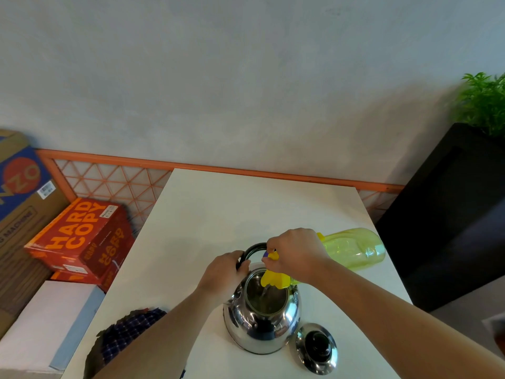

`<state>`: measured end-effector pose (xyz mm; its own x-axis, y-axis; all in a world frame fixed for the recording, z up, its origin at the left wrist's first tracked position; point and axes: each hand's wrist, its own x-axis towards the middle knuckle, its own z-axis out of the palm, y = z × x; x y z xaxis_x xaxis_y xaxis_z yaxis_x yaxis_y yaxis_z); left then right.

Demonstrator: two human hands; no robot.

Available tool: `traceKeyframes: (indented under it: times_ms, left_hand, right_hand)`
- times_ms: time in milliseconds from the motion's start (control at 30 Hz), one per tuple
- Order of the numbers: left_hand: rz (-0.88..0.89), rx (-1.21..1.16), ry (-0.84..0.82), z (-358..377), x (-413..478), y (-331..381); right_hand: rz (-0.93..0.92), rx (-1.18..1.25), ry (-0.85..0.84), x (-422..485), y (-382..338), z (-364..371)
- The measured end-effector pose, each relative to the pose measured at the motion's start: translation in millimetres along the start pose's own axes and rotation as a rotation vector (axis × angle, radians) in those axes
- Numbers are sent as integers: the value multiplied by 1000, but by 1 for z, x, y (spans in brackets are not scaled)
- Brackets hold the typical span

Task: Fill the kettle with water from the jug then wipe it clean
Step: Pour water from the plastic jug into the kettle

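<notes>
Stainless steel and round-bellied, the kettle (262,324) stands upright on the white table (246,209), near its front edge, with its mouth uncovered. Its black handle (252,248) is swung back to the far side, and the left hand (222,274) curls its fingers round that handle from the left. The right hand (296,253) grips the yellow top end of the translucent yellow-green jug (352,248). The jug is tipped almost level, its base pointing right and away. Its yellow spout (274,279) hangs over the kettle's opening, and a thin thread of water falls from it into the kettle.

The kettle's lid (317,348), steel with a black knob, lies knob-up on the table just beside the kettle, to its front right. A dark blue checked cloth (128,332) lies on the table's front left corner, partly hidden by the left forearm.

Left of the table sits a red box (79,236) printed HARD COPY. At the far right a green plant (483,102) rises from a black planter (451,214).
</notes>
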<state>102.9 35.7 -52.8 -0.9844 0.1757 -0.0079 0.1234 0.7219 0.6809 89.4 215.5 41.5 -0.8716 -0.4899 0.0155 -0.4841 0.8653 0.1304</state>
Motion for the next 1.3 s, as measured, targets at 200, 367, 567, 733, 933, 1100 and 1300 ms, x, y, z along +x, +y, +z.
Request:
traceKeyframes:
  times_ms: [200,367,567,733,933,1100,1300]
  left_hand:
    - [0,1,7,0,0,0]
    - [7,12,16,0,0,0]
    - [7,16,21,0,0,0]
    - [14,16,19,0,0,1]
    - [13,17,15,0,0,1]
    - [11,12,13,0,0,1]
    - [5,10,9,0,0,1]
  right_hand:
    - [0,3,-6,0,0,0]
    - [-3,7,-6,-1,0,0]
    - [-5,11,1,0,-1,0]
    - [-5,-4,3,0,-2,0]
    - [-10,-2,7,1,-2,-1]
    - [-9,11,14,0,-2,-1]
    - [-2,16,8,0,-2,-2]
